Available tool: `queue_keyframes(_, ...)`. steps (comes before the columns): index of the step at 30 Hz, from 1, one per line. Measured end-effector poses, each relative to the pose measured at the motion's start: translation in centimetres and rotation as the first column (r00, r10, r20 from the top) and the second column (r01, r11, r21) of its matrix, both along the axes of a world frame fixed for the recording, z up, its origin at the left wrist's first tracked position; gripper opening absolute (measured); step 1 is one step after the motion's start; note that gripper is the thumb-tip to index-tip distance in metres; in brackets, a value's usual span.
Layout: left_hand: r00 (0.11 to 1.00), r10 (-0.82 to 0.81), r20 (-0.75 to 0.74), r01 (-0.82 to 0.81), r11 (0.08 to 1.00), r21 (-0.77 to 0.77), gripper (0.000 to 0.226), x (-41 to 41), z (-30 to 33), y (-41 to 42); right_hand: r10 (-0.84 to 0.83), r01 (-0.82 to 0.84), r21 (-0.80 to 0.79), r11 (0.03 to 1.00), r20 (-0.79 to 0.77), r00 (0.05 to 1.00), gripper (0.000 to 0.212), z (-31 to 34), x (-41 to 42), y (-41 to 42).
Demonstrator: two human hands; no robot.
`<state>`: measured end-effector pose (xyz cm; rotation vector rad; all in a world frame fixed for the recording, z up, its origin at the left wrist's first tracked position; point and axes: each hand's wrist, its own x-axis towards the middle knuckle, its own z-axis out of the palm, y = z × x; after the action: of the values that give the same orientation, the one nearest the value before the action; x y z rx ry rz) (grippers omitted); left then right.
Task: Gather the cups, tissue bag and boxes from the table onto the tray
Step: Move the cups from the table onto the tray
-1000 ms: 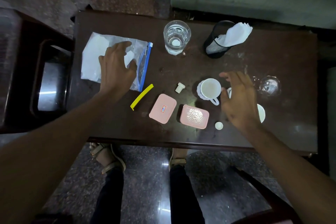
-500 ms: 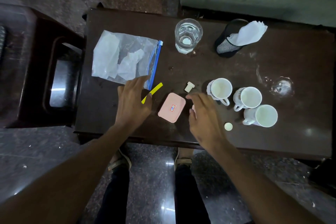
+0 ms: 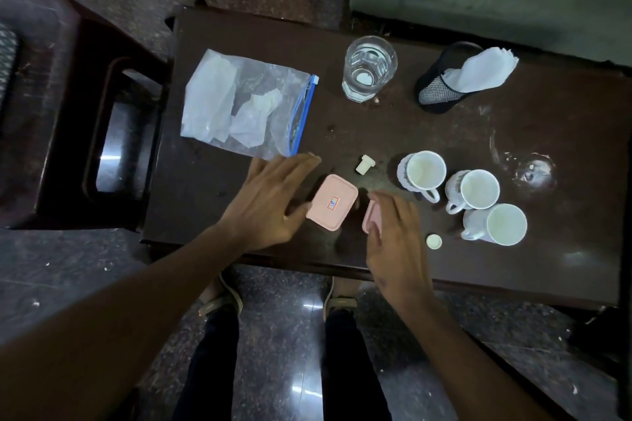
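Pink boxes [image 3: 331, 202] are lying at the worktop's [image 3: 444, 133] near edge; open, empty left hand [image 3: 270, 202] and right hand [image 3: 393, 236] are flanking them. A careless sweep risks toppling the cups [image 3: 473, 190] just right of them.

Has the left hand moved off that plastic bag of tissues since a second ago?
Yes. The left hand left the tissue bag, coming toward the table's near edge beside the pink box.

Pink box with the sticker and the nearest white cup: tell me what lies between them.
Head view: a small white stopper on bare dark table, between the pink box and cup.
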<state>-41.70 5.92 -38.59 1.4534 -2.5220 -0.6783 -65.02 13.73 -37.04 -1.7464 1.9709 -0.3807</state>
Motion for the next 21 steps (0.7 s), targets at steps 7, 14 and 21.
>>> queue_keyframes(7,0.996,0.05,-0.08,-0.052,0.998,-0.024,0.074,-6.5,0.2,-0.5,-0.201,0.188,-0.126,0.974,-0.095,0.975,0.05,0.8,-7.2,-1.3)
queue_keyframes(14,0.99,0.059,-0.132,-0.054,0.998,0.041,0.089,-16.1,0.6,-2.4,-0.16,0.144,-0.077,0.987,-0.29,0.944,0.073,1.7,-13.6,-3.4)
queue_keyframes(21,0.999,0.029,-0.035,-0.025,0.993,0.114,0.091,-19.6,-1.1,-2.4,-0.052,0.095,0.124,0.988,-0.314,0.948,0.083,0.4,-15.1,-3.6)
